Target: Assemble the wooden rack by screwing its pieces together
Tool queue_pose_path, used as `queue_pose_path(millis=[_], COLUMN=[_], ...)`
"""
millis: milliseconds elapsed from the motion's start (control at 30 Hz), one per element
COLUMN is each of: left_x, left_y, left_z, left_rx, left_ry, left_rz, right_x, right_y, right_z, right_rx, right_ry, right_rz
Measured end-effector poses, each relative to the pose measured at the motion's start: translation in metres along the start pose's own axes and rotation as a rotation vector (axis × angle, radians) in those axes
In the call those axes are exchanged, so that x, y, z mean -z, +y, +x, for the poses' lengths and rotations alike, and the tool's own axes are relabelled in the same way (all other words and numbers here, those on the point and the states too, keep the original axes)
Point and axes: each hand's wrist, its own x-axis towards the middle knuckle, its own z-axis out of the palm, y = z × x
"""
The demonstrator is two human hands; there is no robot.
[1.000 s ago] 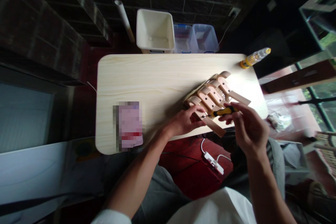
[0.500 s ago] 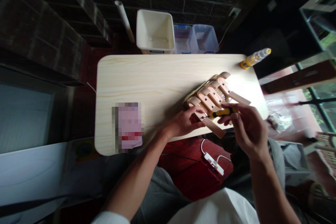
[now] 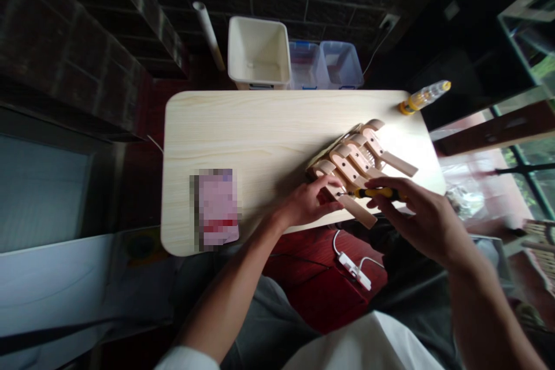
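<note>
Your two hands work over the right half of a pale wood-grain tabletop (image 3: 243, 139). The wooden model (image 3: 349, 167), a row of rounded blocks with dark screws and long slats, lies aslant between the tabletop's middle and its right edge; its nearest slat (image 3: 359, 212) juts just past the near edge. Your left hand (image 3: 303, 203) pinches the model's near end between thumb and fingers. Your right hand has its grip (image 3: 422, 211) closed round the handle of a yellow-and-black screwdriver (image 3: 376, 192), whose tip points left, at a screw (image 3: 339, 194) beside your left fingers. A clear, yellow-ended bottle (image 3: 425, 97) stands at the far right corner. A pinkish packet (image 3: 218, 205), blurred into squares, lies by the near left corner. Beyond the far edge are a cream bin (image 3: 259, 40) and two clear boxes (image 3: 340, 60). Below the near edge, a white power strip (image 3: 354, 272) lies on the red floor (image 3: 299, 295).
</note>
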Motion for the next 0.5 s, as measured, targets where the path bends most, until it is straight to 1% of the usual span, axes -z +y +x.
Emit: queue_pose_path(millis=[67, 100, 200, 267, 367, 500], left_x=[0.001, 0.001, 0.002, 0.002, 0.000, -0.002], left_y=[0.000, 0.000, -0.002, -0.005, -0.009, -0.012], left_z=[0.000, 0.000, 0.000, 0.000, 0.001, 0.001], left_rx=[0.009, 0.012, -0.011, -0.043, -0.069, -0.067], left_ry=[0.000, -0.002, -0.015, -0.015, -0.009, 0.001], left_rz=[0.009, 0.011, 0.001, -0.020, -0.064, -0.080], right_x=[0.010, 0.014, 0.020, 0.021, 0.020, 0.020], right_y=[0.002, 0.004, 0.007, 0.007, 0.007, 0.012], right_z=[0.007, 0.011, 0.028, 0.039, 0.052, 0.053], right_rx=[0.114, 0.170, 0.345, 0.422, 0.432, 0.363], right_ry=[-0.105, -0.135, -0.203, -0.250, -0.284, -0.267], right_rz=[-0.151, -0.197, -0.276, -0.285, -0.249, -0.247])
